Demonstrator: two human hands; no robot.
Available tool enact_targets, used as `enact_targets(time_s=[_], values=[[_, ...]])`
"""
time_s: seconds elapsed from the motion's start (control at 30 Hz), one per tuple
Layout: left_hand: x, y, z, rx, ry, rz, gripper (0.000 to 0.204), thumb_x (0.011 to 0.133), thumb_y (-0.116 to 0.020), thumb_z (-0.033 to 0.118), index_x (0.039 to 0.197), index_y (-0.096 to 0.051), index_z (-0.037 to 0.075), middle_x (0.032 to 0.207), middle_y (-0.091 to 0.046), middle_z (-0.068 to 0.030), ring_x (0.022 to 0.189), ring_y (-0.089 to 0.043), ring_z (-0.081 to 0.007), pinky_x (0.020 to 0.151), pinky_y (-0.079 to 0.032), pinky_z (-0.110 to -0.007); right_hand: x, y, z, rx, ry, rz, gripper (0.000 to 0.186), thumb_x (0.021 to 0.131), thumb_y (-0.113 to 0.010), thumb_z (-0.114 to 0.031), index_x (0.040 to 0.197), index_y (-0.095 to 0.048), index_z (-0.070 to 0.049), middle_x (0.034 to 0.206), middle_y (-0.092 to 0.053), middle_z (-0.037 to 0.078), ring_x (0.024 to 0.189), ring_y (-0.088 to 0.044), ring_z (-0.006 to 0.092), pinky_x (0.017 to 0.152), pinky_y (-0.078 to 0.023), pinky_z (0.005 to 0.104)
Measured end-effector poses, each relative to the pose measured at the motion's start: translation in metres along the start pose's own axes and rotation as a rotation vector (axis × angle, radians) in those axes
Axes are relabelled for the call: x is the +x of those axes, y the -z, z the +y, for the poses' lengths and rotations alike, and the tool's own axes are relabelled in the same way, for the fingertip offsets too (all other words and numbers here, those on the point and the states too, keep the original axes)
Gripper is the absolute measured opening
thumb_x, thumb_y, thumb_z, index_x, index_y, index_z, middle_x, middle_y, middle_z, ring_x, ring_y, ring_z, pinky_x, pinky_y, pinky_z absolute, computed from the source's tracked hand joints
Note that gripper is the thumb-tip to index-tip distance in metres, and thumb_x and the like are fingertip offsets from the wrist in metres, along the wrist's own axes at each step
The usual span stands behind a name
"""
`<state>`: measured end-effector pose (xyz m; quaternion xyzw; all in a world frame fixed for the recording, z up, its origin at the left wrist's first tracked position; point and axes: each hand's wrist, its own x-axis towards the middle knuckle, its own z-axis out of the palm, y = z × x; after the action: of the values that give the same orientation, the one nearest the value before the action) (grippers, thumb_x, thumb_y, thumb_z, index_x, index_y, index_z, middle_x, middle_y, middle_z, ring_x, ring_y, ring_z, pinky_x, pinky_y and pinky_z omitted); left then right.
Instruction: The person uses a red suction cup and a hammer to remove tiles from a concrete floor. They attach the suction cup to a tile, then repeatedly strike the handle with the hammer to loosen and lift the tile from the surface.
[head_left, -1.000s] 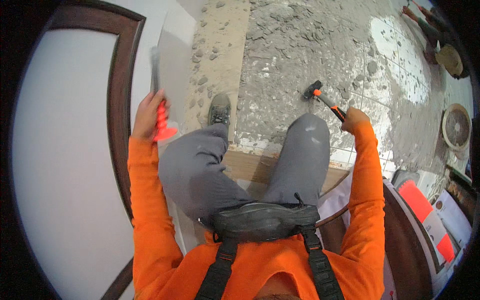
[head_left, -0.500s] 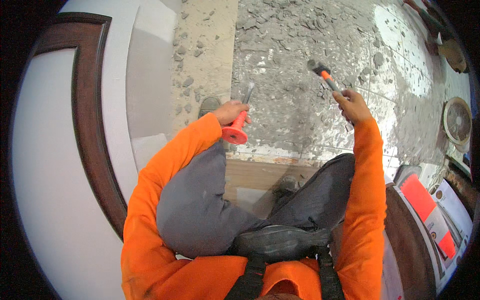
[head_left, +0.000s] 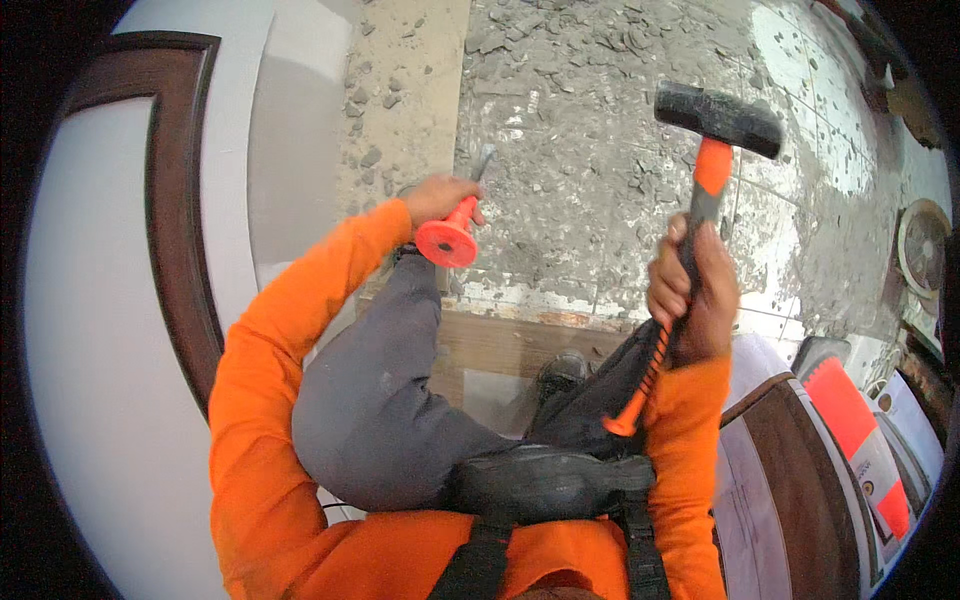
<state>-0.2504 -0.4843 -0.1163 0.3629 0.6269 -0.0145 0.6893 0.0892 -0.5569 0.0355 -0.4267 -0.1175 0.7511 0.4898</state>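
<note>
My left hand [head_left: 443, 198] is closed around a chisel [head_left: 449, 238] with a red grip and a round red hand guard. Its metal tip points away from me, down at the mortar-covered tiled surface [head_left: 560, 200]; whether the tip touches is hard to see. My right hand [head_left: 695, 290] wraps the dark handle of a sledgehammer [head_left: 718, 118], raised nearer to me and to the right of the chisel. The hammer has a black double-faced head, an orange collar and an orange-ended grip.
Grey mortar chips [head_left: 610, 40] lie scattered across the surface. A brown-framed door [head_left: 165, 230] and white wall stand at left. At right are a round fan [head_left: 922, 247], a bag with red panels [head_left: 838, 397] and a brown-and-white box [head_left: 790, 480]. A wooden strip [head_left: 500, 343] runs before my knees.
The hammer has swung up and toward me, away from the surface, with my right hand. My left hand and the chisel have shifted slightly to the left.
</note>
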Motion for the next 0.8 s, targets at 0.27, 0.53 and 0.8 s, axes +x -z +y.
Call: enact_targets(time_s=[0.27,0.53,0.8], values=[[0.0,0.012,0.068,0.912,-0.418,0.144,0.031,0.1,-0.05,0.027,0.119,-0.068,0.01,0.09,-0.075,-0.0054,0.074,-0.07,-0.0176,0.07,-0.055,-0.034,0.072,0.088,0.054,1.195,-0.182,0.167,0.02,0.102,-0.051,-0.019,0.084,-0.046,-0.012,0.06,-0.039,-0.006,0.045,-0.036,0.0058,0.043,-0.039,0.0224],[0.064,-0.114,-0.055,-0.194,-0.258,0.241,0.033,0.099,-0.051,0.025,0.115,-0.063,-0.001,0.093,-0.074,-0.0159,0.072,-0.07,-0.0217,0.064,-0.057,-0.034,0.056,0.058,0.045,1.101,-0.04,-0.03,0.01,0.1,-0.055,-0.014,0.096,-0.051,-0.007,0.067,-0.044,-0.005,0.054,-0.043,0.0049,0.05,-0.044,0.0218],[0.065,-0.144,-0.054,-0.758,-0.198,0.127,0.038,0.096,-0.055,0.026,0.121,-0.056,-0.003,0.093,-0.073,-0.0214,0.061,-0.066,-0.0221,0.056,-0.054,-0.034,0.042,0.005,0.065,0.504,0.217,0.167,0.034,0.103,-0.057,-0.033,0.126,-0.048,-0.01,0.065,-0.033,-0.007,0.049,-0.035,0.0038,0.042,-0.033,0.0225]])
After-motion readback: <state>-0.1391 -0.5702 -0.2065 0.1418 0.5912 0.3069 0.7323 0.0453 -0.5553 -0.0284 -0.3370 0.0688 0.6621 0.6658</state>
